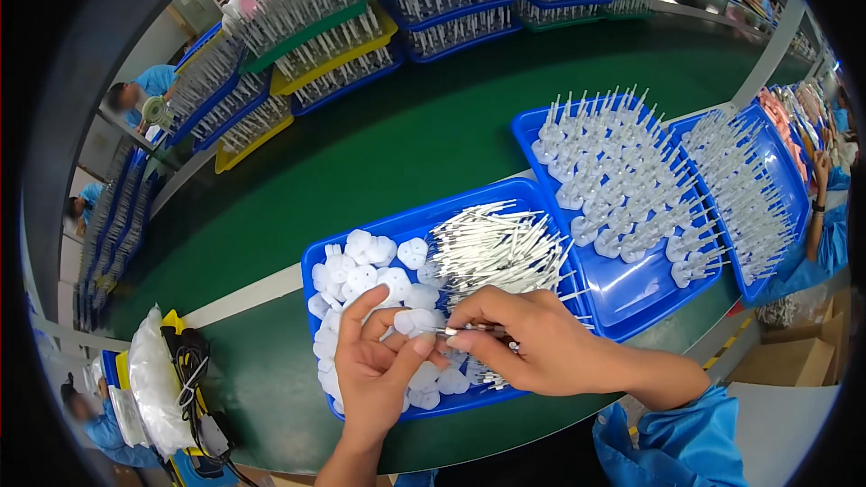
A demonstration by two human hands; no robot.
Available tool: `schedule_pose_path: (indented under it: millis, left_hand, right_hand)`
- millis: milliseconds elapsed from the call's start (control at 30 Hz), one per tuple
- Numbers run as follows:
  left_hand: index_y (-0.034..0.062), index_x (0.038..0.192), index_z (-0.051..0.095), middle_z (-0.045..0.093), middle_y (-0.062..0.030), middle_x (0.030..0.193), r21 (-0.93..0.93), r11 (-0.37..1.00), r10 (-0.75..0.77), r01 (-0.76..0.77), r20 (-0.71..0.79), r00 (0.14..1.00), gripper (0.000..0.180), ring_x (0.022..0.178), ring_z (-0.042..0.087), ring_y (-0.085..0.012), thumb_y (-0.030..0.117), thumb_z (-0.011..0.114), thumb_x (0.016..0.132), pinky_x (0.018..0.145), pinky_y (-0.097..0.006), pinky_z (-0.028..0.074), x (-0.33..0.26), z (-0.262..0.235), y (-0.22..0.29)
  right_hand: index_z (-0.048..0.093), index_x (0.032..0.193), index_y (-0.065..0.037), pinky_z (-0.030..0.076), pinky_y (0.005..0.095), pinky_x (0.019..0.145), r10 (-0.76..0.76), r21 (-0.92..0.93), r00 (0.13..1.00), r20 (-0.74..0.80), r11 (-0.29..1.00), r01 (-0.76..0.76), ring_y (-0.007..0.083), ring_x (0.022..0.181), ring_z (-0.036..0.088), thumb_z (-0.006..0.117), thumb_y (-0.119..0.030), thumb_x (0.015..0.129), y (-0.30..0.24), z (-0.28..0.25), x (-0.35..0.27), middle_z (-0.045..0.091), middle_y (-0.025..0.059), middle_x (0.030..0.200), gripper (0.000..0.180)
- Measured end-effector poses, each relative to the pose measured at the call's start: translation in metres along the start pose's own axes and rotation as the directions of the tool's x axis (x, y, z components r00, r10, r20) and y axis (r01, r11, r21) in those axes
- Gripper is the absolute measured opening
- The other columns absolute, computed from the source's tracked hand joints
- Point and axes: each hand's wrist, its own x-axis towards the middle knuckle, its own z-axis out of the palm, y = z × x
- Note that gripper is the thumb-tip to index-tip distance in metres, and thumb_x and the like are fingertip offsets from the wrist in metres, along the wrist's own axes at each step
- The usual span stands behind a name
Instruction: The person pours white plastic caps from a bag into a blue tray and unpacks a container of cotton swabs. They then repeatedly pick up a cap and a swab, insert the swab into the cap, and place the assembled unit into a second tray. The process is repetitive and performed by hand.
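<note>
My left hand [374,379] pinches a small white lobed plastic piece [417,321] between thumb and fingers. Closed on several thin white rods [478,328], my right hand [541,343] brings one rod's tip up to that piece; whether the tip is inside it I cannot tell. Both hands are over the near edge of a blue tray [406,222]. On the tray's left side lies a heap of similar white lobed pieces [365,251]. Its right side holds a pile of thin white rods with dark ends [496,248].
To the right, a blue tray [622,296] holds rows of lobed pieces with upright rods, beside another filled tray [780,171]. Stacked trays [456,18] line the far side of the green table [406,117]. A plastic bag [155,388] and black cable [191,370] sit left. A co-worker's arm [816,207] shows right.
</note>
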Motion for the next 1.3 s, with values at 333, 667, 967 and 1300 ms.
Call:
schedule_pose_path:
  millis: [333, 667, 967, 1300]
  left_hand:
    - [-0.0084, 0.119, 0.060, 0.065, -0.0287, 0.120, -0.087, 0.995, -0.041, 0.046, 0.059, 0.997, 0.030, 0.098, 0.071, -0.0334, 0.015, 0.058, 0.101, 0.083, -0.046, 0.061, -0.001, -0.010, -0.011]
    - [-0.0053, 0.114, 0.062, 0.058, -0.0239, 0.130, 0.037, 0.992, 0.115, -0.121, 0.130, 0.985, 0.023, 0.115, 0.064, -0.0332, -0.007, 0.064, 0.091, 0.097, -0.045, 0.055, 0.002, -0.013, -0.012]
    - [-0.0045, 0.113, 0.063, 0.062, -0.0240, 0.124, 0.001, 0.989, 0.144, -0.148, 0.214, 0.966, 0.024, 0.116, 0.064, -0.0348, -0.007, 0.064, 0.090, 0.099, -0.045, 0.052, 0.004, -0.020, -0.011]
    - [-0.0064, 0.112, 0.065, 0.061, -0.0231, 0.124, 0.032, 0.977, 0.193, -0.211, 0.289, 0.938, 0.027, 0.117, 0.062, -0.0347, -0.009, 0.066, 0.085, 0.102, -0.048, 0.049, 0.002, -0.017, -0.008]
  right_hand:
    - [0.063, 0.100, -0.001, 0.046, 0.0310, 0.045, 0.024, -0.167, 0.998, -0.059, 0.985, -0.033, 0.0202, 0.052, 0.065, 0.068, -0.009, 0.092, 0.010, 0.006, -0.007, 0.065, 0.0108, 0.065, 0.012]
    - [0.064, 0.100, -0.003, 0.048, 0.0344, 0.046, -0.061, -0.249, 0.994, -0.089, 0.968, 0.037, 0.0271, 0.053, 0.066, 0.070, -0.010, 0.091, 0.010, 0.011, -0.011, 0.066, 0.0123, 0.067, 0.013]
    - [0.064, 0.102, -0.005, 0.048, 0.0334, 0.050, 0.007, -0.096, 1.000, 0.015, 0.995, -0.006, 0.0248, 0.058, 0.067, 0.069, -0.012, 0.092, 0.011, -0.003, -0.007, 0.067, 0.0108, 0.071, 0.013]
    - [0.062, 0.095, -0.004, 0.044, 0.0430, 0.051, 0.127, 0.025, 0.983, 0.136, 0.991, -0.131, 0.0334, 0.053, 0.063, 0.061, -0.018, 0.097, 0.005, -0.013, -0.003, 0.060, 0.0139, 0.058, 0.014]
